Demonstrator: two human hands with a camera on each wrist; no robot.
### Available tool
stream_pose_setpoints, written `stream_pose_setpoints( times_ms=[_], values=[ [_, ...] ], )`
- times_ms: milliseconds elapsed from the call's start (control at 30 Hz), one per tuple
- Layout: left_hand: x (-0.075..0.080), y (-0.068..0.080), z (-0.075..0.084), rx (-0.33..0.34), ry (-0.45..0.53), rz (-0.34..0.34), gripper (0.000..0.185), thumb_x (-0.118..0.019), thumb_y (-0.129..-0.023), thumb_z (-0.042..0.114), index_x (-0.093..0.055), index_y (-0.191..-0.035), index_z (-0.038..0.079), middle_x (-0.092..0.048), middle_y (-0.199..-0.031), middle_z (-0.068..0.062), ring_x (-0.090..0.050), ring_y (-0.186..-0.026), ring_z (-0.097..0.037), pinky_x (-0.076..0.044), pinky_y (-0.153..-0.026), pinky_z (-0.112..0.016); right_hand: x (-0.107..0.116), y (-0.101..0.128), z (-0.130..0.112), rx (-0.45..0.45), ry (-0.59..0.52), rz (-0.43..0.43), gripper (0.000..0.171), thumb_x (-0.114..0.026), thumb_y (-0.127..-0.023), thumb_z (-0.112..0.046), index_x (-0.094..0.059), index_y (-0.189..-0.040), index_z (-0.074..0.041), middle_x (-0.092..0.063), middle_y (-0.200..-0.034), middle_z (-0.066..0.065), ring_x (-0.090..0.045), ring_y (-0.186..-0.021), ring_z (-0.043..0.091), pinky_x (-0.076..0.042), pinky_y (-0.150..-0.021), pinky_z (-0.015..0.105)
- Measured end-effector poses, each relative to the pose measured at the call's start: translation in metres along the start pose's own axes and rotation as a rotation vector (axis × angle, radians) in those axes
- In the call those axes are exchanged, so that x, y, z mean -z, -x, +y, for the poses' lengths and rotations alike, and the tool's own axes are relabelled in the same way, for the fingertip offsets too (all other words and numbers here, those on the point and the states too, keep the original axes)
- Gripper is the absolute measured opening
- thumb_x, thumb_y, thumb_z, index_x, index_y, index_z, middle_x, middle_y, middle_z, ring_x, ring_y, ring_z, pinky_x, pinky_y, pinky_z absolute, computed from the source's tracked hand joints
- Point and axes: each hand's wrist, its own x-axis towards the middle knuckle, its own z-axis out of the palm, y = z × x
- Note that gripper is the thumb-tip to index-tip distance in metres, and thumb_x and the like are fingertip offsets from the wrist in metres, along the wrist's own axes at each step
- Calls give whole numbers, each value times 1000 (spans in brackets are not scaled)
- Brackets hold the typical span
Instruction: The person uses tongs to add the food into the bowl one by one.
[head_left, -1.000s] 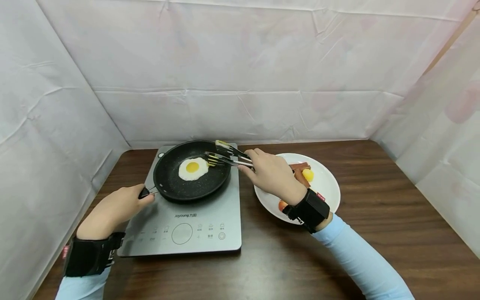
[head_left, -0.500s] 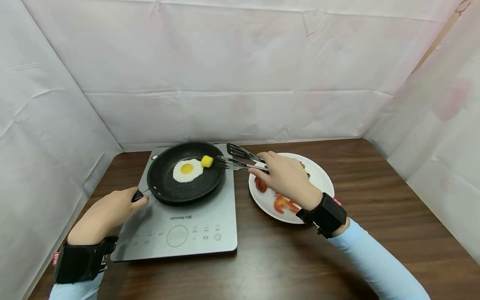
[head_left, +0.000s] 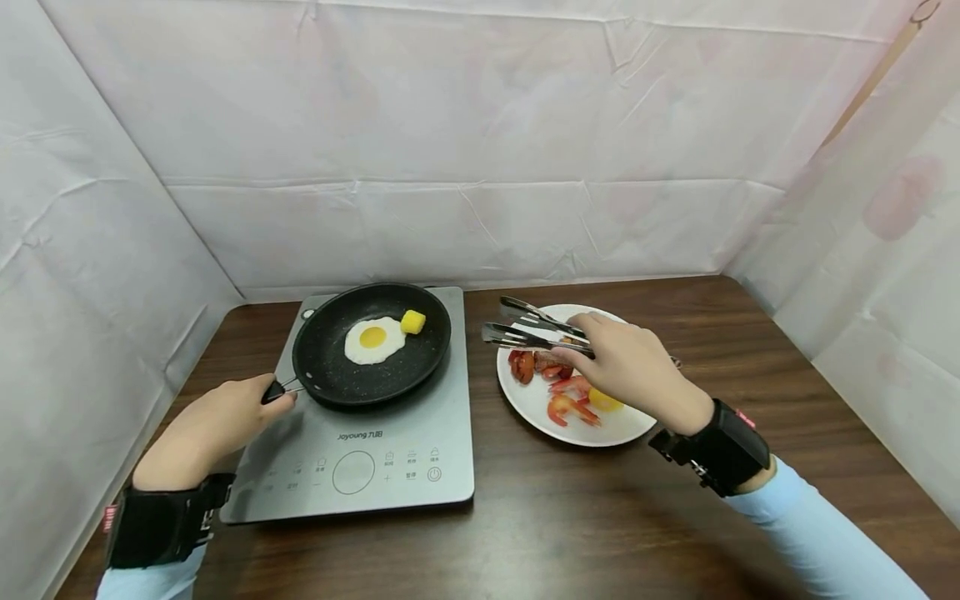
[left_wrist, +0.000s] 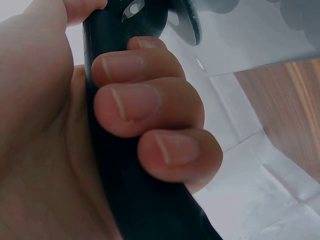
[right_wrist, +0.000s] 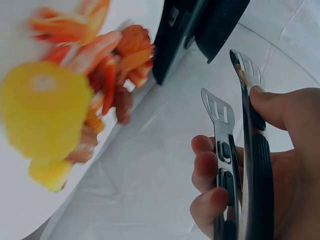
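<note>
My left hand grips the black handle of the frying pan, its fingers curled round it in the left wrist view. A fried egg and a yellow cube lie in the pan, the cube at the egg's right edge. My right hand holds metal tongs above the white plate. The two slotted ends of the tongs stand apart with nothing between them. On the plate are shrimp, reddish sausage pieces and yellow pieces; the hand hides part of the plate.
The pan stands on a silver induction cooker at the left of the wooden table. White sheeting encloses the back and both sides. The plate sits right of the cooker.
The tongs have let go of the yellow cube, which now rests in the pan. My right hand has drawn right with the tongs, over the plate. The left hand keeps its hold.
</note>
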Motion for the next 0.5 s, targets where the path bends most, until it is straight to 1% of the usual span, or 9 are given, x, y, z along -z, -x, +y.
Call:
stream_pose_setpoints(
  times_ms=[100,167,267,367,433,500],
  values=[
    [1,-1,-1,14,-8,-8,70,-40,-105,48,-47,-138,-14,-65,-118,-33,-67,-94,-35,-51,-79,-54,2,10,10,-16,-8,-31,53,-64,-96,-51,-63,-125,-7,-71,-109,8,-68,-81,21,-52,-62,40],
    [2,-1,-2,25,-10,-15,73,-40,-105,48,-44,-140,-15,-63,-121,-36,-66,-96,-37,-51,-79,-54,2,17,17,-26,-11,-49,54,-65,-96,-50,-62,-128,-6,-71,-111,10,-68,-80,22,-51,-61,40],
    [3,-2,-2,27,-14,-17,73,-40,-105,48,-44,-140,-16,-65,-115,-33,-65,-91,-34,-51,-77,-52,2,28,26,-29,0,-60,53,-66,-96,-46,-62,-129,-5,-72,-112,11,-69,-80,21,-51,-60,39],
    [3,-3,-2,19,-15,-18,71,-41,-104,47,-46,-137,-15,-67,-106,-26,-62,-84,-27,-49,-74,-49,3,39,34,-35,30,-55,48,-69,-95,-43,-63,-124,-5,-73,-110,10,-69,-79,19,-50,-58,38],
    [3,-3,-1,17,-19,-17,71,-41,-104,47,-46,-138,-15,-67,-109,-28,-64,-85,-28,-50,-75,-50,3,46,40,-46,40,-56,47,-69,-95,-43,-64,-123,-6,-73,-112,10,-69,-79,19,-50,-58,37],
    [3,-3,-1,22,-18,-21,72,-40,-104,47,-44,-140,-16,-65,-116,-34,-66,-91,-35,-51,-78,-53,3,51,44,-55,48,-59,48,-69,-95,-44,-64,-123,-6,-73,-113,10,-69,-80,19,-49,-58,37]
  ],
)
